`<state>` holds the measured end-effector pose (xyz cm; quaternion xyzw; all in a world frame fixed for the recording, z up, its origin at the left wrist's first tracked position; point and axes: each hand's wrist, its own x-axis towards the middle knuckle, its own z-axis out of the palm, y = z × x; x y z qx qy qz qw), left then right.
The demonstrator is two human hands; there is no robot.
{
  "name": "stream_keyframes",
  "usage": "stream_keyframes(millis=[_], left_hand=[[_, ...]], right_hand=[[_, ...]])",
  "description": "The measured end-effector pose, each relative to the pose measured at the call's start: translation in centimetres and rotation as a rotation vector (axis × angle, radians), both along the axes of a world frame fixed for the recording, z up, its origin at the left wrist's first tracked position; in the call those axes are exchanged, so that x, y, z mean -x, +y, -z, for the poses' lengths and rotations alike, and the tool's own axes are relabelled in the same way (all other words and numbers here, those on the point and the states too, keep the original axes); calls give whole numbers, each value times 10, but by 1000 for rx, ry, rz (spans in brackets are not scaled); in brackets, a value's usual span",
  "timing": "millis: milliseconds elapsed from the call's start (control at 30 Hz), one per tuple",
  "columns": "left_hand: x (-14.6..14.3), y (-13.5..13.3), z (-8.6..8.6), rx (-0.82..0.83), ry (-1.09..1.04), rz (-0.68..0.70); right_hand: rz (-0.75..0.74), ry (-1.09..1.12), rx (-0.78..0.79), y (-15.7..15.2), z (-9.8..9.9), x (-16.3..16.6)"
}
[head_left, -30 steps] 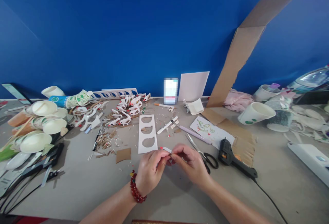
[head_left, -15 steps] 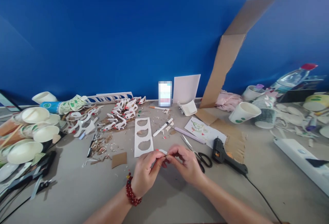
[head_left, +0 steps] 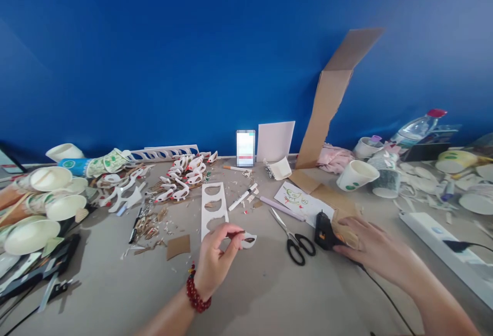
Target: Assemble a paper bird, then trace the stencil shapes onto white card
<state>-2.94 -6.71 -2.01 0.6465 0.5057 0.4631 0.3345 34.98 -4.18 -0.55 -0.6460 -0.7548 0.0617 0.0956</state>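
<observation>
My left hand (head_left: pixel 216 260), with a red bead bracelet on its wrist, pinches a small white bird-shaped cutout (head_left: pixel 247 238) with a brown piece on it, just above the grey table (head_left: pixel 115 284). My right hand (head_left: pixel 372 247) lies far to the right, its fingers wrapped over the handle of the black glue gun (head_left: pixel 324 231) that rests on the table. Black-handled scissors (head_left: pixel 295 239) lie between the two hands. A white strip with round holes (head_left: pixel 213 207) lies just beyond my left hand.
Paper cups (head_left: pixel 46 205) pile up at the left. A heap of white bird cutouts (head_left: pixel 184 174) and cardboard scraps sits behind the strip. A phone (head_left: pixel 245 148), white card and tall cardboard (head_left: pixel 327 99) lean on the blue wall. Cups, a bottle (head_left: pixel 418 126) and a power strip (head_left: pixel 442 236) crowd the right.
My right hand left the cutout and moved right onto the glue gun. My left hand keeps the cutout alone. The view shifted slightly right.
</observation>
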Motion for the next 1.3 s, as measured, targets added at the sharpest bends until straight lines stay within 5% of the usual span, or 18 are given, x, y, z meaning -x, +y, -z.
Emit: stream_keyframes(millis=[200, 367, 533, 700, 800, 1300], left_hand=[[-1, -1, -4, 42, -37, 9], [-1, 1, 0, 84, -140, 24], [-5, 9, 13, 182, -385, 69], [-3, 15, 16, 254, -598, 55], [0, 17, 11, 292, -650, 49], [-3, 14, 8, 360, -723, 118]], right_hand=[[-62, 205, 87, -6, 13, -13], [216, 889, 123, -6, -5, -14], [221, 1396, 316, -1, -25, 49], [-76, 1418, 653, 2, -19, 142], [-144, 1398, 704, 2, -6, 169], [-116, 1264, 666, -5, 9, 166]])
